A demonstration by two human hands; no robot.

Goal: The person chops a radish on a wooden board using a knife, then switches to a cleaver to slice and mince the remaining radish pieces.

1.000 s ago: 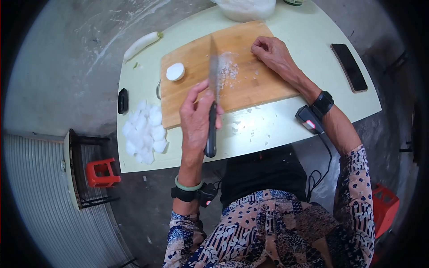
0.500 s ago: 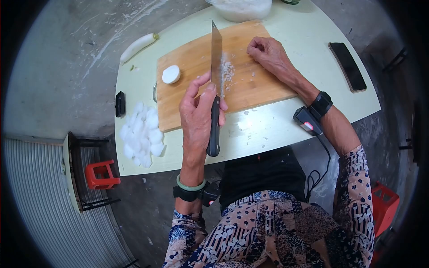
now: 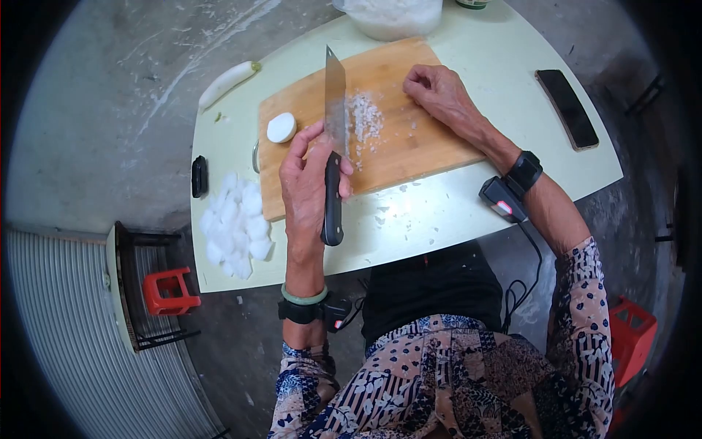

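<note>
- Holding the knife [image 3: 335, 95] by its black handle, the left hand [image 3: 307, 179] is closed around the grip, with thumb and forefinger up near the blade. In the head view the blade is lifted off the board [image 3: 417, 146] and stands edge down, just left of the mince [image 3: 363, 121].
- The right hand [image 3: 439, 91] lies palm down on the board's far right corner. Its fingers are loosely curled and hold nothing, and it sits near the mince but clear of the blade.
- The mince is a thin white scatter at mid-board, with stray bits toward the near edge and on the table [image 3: 453, 208].
- To chop well, I judge the blade should fall squarely on the scatter, with short strokes worked across it and the strays scraped back into one pile now and then.
- The right hand seems best left where it is, or flat on the blade's spine, with fingertips never under the edge.
- The round slice [image 3: 281, 127] lies at the board's left end, close to the knife hand, so swings should stay short of it.
- The cut heap [image 3: 235, 223], whole radish [image 3: 228, 82], bowl [image 3: 395, 16] and phone [image 3: 567, 108] all lie off the board, well apart from the blade.
</note>
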